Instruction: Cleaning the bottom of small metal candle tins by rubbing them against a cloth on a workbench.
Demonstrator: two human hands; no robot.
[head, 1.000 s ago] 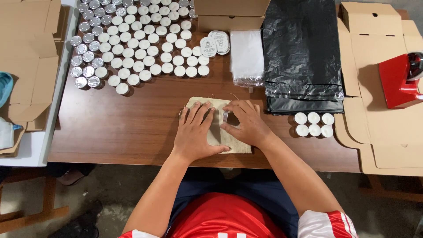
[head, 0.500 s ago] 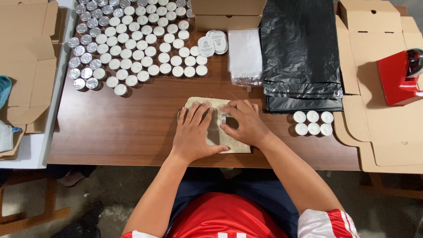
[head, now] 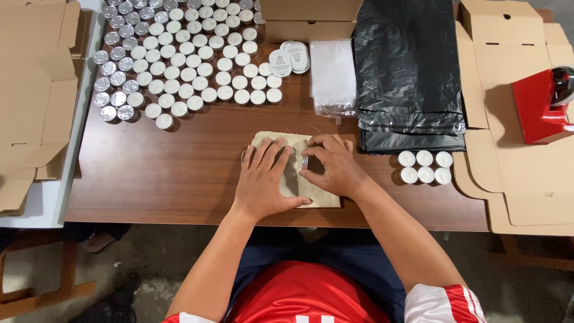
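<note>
Little has shifted since the earlier frames: both hands stay pressed on the beige burlap pouch [head: 294,179], with the right hand's fingers drawn slightly closer around the small tin at the pouch's upper right. The pouch lies flat on the brown wooden worktop [head: 179,173], near its front edge and just in front of the person. The left hand [head: 263,179] rests palm down on the pouch's left half, its fingers spread wide and gripping nothing. The right hand [head: 335,167] lies on the right half, its fingers curled narrowly about a small round tin [head: 305,162] standing on edge against the cloth; whether they pinch it or only steady it cannot be told. Well behind the hands, a large field of white tealight candles [head: 197,66] in metal cups covers the far left of the worktop. A stack of round labels [head: 287,58] sits beside them, then a stack of clear plastic bags [head: 333,75] and a pile of folded black bags [head: 409,72]. Six more candles [head: 426,167] stand in two rows to the right of the right hand. Flat cardboard boxes [head: 520,155] lie at the right, carrying a red tape dispenser [head: 541,104].
</note>
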